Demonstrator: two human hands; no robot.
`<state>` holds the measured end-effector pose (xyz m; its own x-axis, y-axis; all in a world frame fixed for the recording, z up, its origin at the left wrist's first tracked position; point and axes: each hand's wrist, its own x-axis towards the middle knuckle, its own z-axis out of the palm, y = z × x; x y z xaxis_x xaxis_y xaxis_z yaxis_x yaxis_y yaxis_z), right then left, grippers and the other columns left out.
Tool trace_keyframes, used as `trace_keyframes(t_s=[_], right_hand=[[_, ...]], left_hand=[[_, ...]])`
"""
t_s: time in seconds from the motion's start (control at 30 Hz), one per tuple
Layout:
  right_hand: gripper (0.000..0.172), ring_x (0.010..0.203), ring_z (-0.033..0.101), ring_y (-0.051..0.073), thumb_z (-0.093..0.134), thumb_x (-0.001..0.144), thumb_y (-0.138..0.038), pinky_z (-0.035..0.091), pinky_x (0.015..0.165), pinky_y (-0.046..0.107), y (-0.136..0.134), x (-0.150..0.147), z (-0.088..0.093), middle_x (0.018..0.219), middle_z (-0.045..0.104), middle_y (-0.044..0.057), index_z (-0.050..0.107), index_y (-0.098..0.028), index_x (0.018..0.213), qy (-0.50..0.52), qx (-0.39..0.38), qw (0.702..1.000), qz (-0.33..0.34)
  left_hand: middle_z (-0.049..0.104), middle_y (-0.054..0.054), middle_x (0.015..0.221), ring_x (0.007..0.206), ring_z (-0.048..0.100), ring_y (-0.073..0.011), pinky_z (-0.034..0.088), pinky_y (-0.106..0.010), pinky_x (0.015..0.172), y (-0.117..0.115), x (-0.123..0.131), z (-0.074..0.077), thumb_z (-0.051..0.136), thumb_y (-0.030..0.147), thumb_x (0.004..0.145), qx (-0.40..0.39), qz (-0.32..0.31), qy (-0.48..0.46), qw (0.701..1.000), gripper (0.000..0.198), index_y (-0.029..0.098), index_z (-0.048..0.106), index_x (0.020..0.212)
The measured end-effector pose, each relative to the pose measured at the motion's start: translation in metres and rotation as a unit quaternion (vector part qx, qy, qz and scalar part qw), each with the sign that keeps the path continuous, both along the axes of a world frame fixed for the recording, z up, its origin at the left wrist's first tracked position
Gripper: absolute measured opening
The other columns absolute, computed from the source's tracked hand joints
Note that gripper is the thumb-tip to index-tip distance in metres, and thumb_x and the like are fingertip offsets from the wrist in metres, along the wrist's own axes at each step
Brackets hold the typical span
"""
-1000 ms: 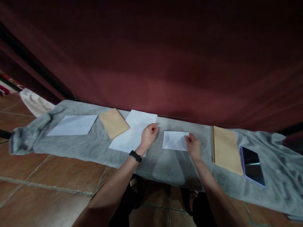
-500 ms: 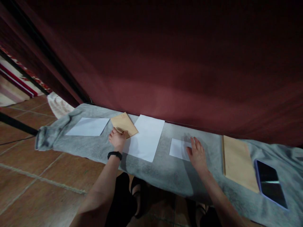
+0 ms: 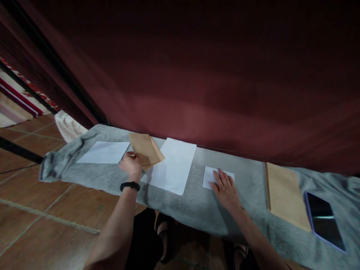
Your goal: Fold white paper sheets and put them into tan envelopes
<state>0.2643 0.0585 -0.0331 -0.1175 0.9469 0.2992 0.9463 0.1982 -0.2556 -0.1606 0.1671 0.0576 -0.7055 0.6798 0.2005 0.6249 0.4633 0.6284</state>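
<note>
My left hand (image 3: 131,163), with a black band at the wrist, pinches the near left edge of a brown paper envelope (image 3: 143,145). That envelope is raised and turned over another brown envelope (image 3: 158,150), which shows at its right side. Under their right corner lies a large white sheet of paper (image 3: 177,165). My right hand (image 3: 225,188) rests flat, fingers spread, on a small folded-looking white paper (image 3: 208,175), covering its lower middle. To the left of my left hand lies another white sheet (image 3: 104,152).
A grey cloth (image 3: 194,210) covers the long narrow surface. On the right lie a stack of larger brown envelopes (image 3: 287,195) and a phone (image 3: 324,221) in a purple case. Behind hangs a dark red curtain (image 3: 197,93). Tiled floor (image 3: 67,217) shows below.
My left hand has moved slightly left, lifting and turning the top envelope so that the one beneath shows. My right hand has moved left and come down onto the small white paper.
</note>
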Motion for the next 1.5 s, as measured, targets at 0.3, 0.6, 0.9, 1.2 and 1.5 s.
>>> trace_keyframes(t_s=[0.3, 0.6, 0.9, 1.2, 1.5], right_hand=[[0.059, 0.142, 0.047, 0.029, 0.051, 0.095, -0.061, 0.037, 0.12, 0.053, 0.002, -0.03, 0.038, 0.151, 0.054, 0.008, 0.055, -0.027, 0.144, 0.465, -0.13, 0.876, -0.008], [0.049, 0.089, 0.072, 0.025, 0.073, 0.076, -0.055, 0.06, 0.075, 0.037, 0.002, -0.031, 0.064, 0.107, 0.076, 0.006, 0.064, -0.025, 0.113, 0.697, -0.107, 0.705, -0.077], [0.038, 0.094, 0.072, 0.027, 0.066, 0.077, -0.046, 0.06, 0.076, 0.038, 0.011, -0.005, 0.071, 0.104, 0.078, 0.007, 0.071, -0.023, 0.107, 0.706, -0.1, 0.699, -0.053], [0.035, 0.094, 0.075, 0.027, 0.077, 0.068, -0.034, 0.059, 0.084, 0.039, 0.007, 0.028, 0.091, 0.101, 0.08, 0.008, 0.074, -0.019, 0.1, 0.708, -0.23, 0.666, 0.043], [0.036, 0.089, 0.075, 0.025, 0.083, 0.069, -0.04, 0.059, 0.078, 0.035, 0.012, 0.029, 0.091, 0.097, 0.08, 0.006, 0.076, -0.02, 0.098, 0.714, -0.233, 0.658, 0.055]], left_hand=[[0.044, 0.008, 0.066, 0.06, 0.048, -0.0098, 0.044, -0.023, 0.062, -0.029, 0.15, 0.013, 0.073, 0.039, 0.068, 0.203, -0.243, -0.476, 0.821, 0.034, 0.023, 0.043, 0.072], [0.056, 0.006, 0.068, 0.062, 0.055, -0.0107, 0.047, -0.023, 0.062, -0.07, 0.244, -0.004, 0.082, 0.036, 0.067, 0.11, -0.363, -0.557, 0.739, 0.031, 0.022, 0.055, 0.075], [0.074, -0.001, 0.083, 0.071, 0.067, -0.0137, 0.055, -0.025, 0.067, -0.081, 0.263, -0.005, 0.089, 0.029, 0.06, 0.06, -0.333, -0.65, 0.681, 0.032, 0.018, 0.068, 0.083], [0.074, -0.001, 0.082, 0.073, 0.071, -0.0128, 0.061, -0.023, 0.068, -0.075, 0.255, -0.007, 0.087, 0.004, 0.06, -0.011, -0.259, -0.771, 0.581, 0.031, 0.017, 0.07, 0.081], [0.076, -0.004, 0.091, 0.073, 0.071, -0.0134, 0.06, -0.023, 0.066, -0.078, 0.254, -0.002, 0.085, 0.0, 0.062, -0.044, -0.279, -0.759, 0.586, 0.035, 0.015, 0.072, 0.09]])
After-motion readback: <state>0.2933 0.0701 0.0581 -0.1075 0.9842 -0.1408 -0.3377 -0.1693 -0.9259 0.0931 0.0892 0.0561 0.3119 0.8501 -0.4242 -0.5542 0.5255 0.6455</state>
